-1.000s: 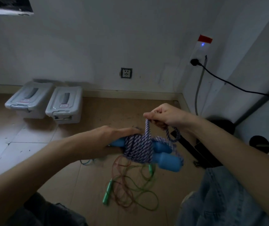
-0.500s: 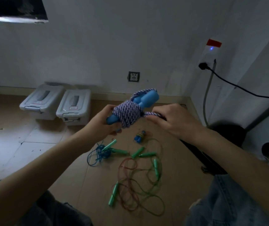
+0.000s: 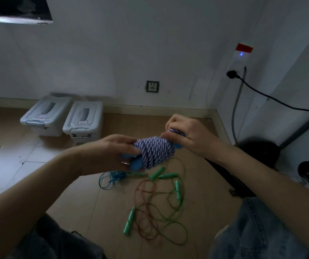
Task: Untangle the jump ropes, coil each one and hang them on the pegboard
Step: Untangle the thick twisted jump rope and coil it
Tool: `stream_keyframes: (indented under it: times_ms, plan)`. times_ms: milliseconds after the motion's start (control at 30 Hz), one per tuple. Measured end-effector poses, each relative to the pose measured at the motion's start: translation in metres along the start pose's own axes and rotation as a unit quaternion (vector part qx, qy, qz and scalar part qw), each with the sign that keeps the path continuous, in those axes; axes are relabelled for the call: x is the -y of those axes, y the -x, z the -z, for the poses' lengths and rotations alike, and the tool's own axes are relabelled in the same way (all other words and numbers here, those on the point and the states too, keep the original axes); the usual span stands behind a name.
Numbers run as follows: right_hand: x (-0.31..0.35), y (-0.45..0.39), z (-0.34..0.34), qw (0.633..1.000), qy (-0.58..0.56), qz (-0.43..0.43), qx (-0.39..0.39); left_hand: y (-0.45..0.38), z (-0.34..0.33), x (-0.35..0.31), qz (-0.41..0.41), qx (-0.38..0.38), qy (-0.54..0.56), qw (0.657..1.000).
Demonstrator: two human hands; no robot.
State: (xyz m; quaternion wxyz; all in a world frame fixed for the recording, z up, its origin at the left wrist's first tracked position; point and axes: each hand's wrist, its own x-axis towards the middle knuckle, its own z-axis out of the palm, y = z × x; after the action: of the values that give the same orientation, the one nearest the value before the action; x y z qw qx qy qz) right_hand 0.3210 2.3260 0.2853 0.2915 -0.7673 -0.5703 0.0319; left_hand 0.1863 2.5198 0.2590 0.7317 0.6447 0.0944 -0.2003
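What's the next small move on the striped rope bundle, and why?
Probably tuck the free end under the last wrap. The purple-white rope is already wound tight around its blue handles; the left hand grips the bundle while the right hand pinches the rope end at its top. The green and red ropes still lie tangled on the floor.

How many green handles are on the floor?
4 that I can see: two just below the wrapped rope, one right of the tangle, one nearest. More may hide behind the hands.
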Motion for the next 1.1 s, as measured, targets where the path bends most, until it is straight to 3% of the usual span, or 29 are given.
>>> stream_keyframes:
  times_ms: [133,200,333,400,600,700,800,867,900,1000,1100]
  plan:
    - [0.014,0.004,-0.007,0.998,-0.01,0.069,-0.011,-0.01,-0.006,-0.003,-0.011,0.021,0.02,1.0]
    - [0.016,0.005,-0.017,0.997,-0.005,0.075,0.01,-0.018,-0.014,-0.001,0.011,-0.011,0.018,1.0]
    - [-0.002,0.006,-0.011,0.994,0.106,0.0,0.022,-0.029,-0.01,0.0,-0.001,-0.208,-0.025,0.978]
    - [-0.003,0.005,-0.013,0.994,0.097,-0.023,0.037,-0.032,-0.006,0.003,-0.037,-0.274,-0.072,0.958]
    - [-0.001,-0.002,-0.026,0.986,-0.107,-0.129,-0.012,-0.037,-0.014,0.013,-0.083,-0.265,-0.212,0.937]
    - [-0.005,-0.005,-0.032,0.921,-0.309,-0.229,-0.065,-0.041,-0.024,0.016,-0.093,-0.234,-0.237,0.938]
    - [-0.009,-0.009,-0.034,0.861,-0.423,-0.26,-0.112,-0.041,-0.028,0.016,-0.087,-0.224,-0.234,0.942]
    - [-0.009,-0.013,-0.034,0.855,-0.443,-0.245,-0.113,-0.039,-0.026,0.015,-0.083,-0.242,-0.237,0.937]
    - [-0.009,-0.014,-0.036,0.877,-0.407,-0.233,-0.11,-0.039,-0.025,0.015,-0.081,-0.248,-0.243,0.934]
    - [-0.002,-0.016,-0.042,0.972,-0.111,-0.169,-0.121,-0.04,-0.032,0.017,-0.085,-0.248,-0.248,0.933]
    - [0.003,-0.013,-0.04,0.987,0.02,-0.091,-0.129,-0.043,-0.038,0.019,-0.088,-0.263,-0.243,0.929]
